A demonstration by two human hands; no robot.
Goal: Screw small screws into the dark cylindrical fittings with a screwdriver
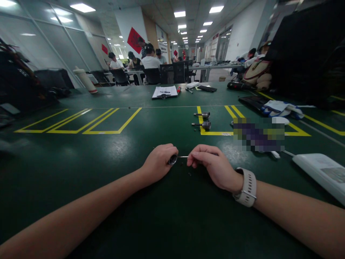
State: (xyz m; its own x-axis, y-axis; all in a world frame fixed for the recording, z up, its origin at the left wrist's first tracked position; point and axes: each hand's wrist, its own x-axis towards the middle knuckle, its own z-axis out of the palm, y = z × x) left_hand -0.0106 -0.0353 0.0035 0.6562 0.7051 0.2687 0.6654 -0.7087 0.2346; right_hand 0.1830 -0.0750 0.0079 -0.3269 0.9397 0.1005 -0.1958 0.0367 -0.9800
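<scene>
My left hand [159, 163] is closed around a metal hole saw [173, 159], whose round open end faces me. My right hand [208, 162] pinches a thin tool with a straight metal shaft [183, 157]. That shaft spans the gap toward the hole saw; its kind and its contact point are hidden by my fingers. On the table below the gap lie tiny dark pieces [189, 174], too small to name. Beyond my hands, two more hole saws [205, 125] lie on their sides across a yellow tape line, cups to the right.
The green table [107, 223] carries yellow tape outlines. To the right lie a white device [320, 172], a blurred-out item [258, 135] and work gloves [281, 108]. A clipboard [165, 92] sits at the far edge. Several people are seated farther back.
</scene>
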